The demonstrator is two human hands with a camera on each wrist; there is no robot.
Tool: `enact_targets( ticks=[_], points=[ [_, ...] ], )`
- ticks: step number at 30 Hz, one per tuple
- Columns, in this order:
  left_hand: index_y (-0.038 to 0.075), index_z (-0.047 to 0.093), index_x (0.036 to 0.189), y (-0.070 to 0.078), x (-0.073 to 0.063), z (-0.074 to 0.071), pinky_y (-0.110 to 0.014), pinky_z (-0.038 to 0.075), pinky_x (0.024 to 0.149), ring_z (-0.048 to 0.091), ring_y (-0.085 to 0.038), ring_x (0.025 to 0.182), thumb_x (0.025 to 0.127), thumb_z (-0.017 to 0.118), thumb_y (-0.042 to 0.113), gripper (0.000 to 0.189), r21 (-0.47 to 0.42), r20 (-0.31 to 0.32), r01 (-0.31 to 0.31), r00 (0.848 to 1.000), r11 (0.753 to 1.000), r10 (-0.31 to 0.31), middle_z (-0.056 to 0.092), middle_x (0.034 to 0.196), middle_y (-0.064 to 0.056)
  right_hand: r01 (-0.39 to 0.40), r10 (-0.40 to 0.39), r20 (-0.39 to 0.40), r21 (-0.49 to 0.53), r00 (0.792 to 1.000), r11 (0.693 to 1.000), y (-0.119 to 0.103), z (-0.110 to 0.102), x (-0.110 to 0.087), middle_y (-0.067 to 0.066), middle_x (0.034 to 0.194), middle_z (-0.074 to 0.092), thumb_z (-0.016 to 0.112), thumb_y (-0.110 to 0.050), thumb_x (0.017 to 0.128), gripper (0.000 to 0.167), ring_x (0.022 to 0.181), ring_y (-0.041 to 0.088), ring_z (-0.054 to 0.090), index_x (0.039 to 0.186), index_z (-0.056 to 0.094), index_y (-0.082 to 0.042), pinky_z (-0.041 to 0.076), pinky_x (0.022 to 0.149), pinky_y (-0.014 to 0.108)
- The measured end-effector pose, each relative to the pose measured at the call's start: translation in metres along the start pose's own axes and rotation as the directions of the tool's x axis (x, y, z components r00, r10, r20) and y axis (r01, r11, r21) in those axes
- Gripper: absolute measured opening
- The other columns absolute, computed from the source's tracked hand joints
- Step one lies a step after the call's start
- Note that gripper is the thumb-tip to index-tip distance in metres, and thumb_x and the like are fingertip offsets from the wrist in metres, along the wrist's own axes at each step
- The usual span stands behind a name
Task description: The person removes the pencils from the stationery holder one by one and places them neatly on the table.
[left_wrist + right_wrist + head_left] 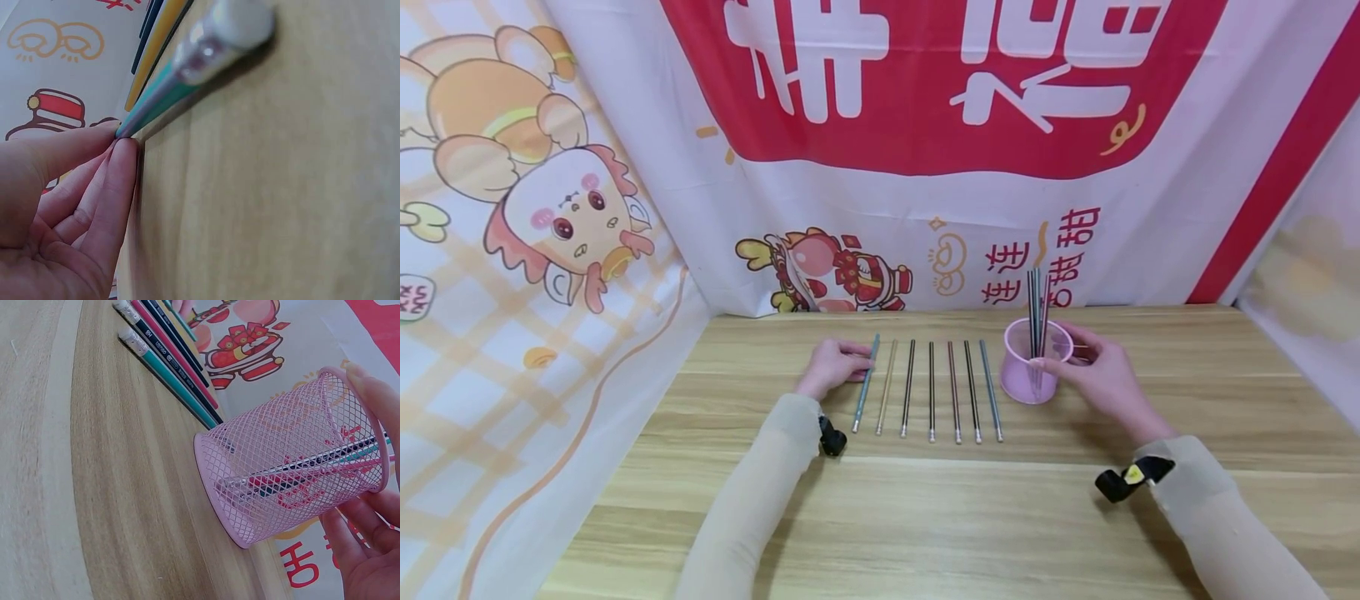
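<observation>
My left hand pinches a teal pencil between thumb and fingertips, near the end away from its white eraser. That pencil is at the left end of a row on the table, erasers toward me. Beside it lie a yellow pencil, several dark ones, a dark red one and, at the right end, a blue-teal one. My right hand grips the rim of a pink mesh pencil cup, thumb in front. Several pencils stand in the upright cup, erasers down.
The wood-grain table stretches in front of the row and to both sides. A printed white and red cloth hangs along the back edge, and another patterned cloth borders the left side.
</observation>
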State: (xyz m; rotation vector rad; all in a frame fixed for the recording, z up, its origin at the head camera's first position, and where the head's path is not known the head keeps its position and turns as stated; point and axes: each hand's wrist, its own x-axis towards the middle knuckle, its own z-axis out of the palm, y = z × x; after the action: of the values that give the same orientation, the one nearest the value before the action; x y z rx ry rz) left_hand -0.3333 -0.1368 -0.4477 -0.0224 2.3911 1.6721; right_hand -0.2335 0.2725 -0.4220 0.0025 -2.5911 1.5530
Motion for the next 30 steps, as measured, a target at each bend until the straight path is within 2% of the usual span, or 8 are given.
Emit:
enact_targets(
  ticks=[19, 30],
  points=[
    [-0.001, 0.073, 0.116, 0.0046, -0.0011, 0.0059, -0.026, 0.063, 0.071, 0.073, -0.019, 0.079, 0.087, 0.080, 0.002, 0.030, 0.031, -0.047, 0.032, 0.998, 0.999, -0.031, 0.073, 0.105, -0.015, 0.004, -0.004, -0.003, -0.008, 1.000, 1.000, 0.0007, -0.0006, 0.0010, 0.019, 0.138, 0.057, 0.083, -0.050, 0.083, 0.092, 0.117, 0.032, 0.056, 0.155, 0.042, -0.009, 0.050, 0.083, 0.013],
    [-0.002, 0.073, 0.114, 0.0027, -0.0004, 0.0062, -0.028, 0.064, 0.071, 0.073, -0.020, 0.077, 0.086, 0.081, 0.002, 0.030, -0.002, -0.048, 0.033, 0.998, 0.999, -0.033, 0.073, 0.101, -0.015, 0.002, -0.002, -0.004, -0.009, 1.000, 1.000, 0.0019, -0.0001, 0.0013, 0.018, 0.136, 0.058, 0.083, -0.046, 0.085, 0.088, 0.116, 0.031, 0.056, 0.154, 0.043, -0.009, 0.050, 0.082, 0.013]
  ],
)
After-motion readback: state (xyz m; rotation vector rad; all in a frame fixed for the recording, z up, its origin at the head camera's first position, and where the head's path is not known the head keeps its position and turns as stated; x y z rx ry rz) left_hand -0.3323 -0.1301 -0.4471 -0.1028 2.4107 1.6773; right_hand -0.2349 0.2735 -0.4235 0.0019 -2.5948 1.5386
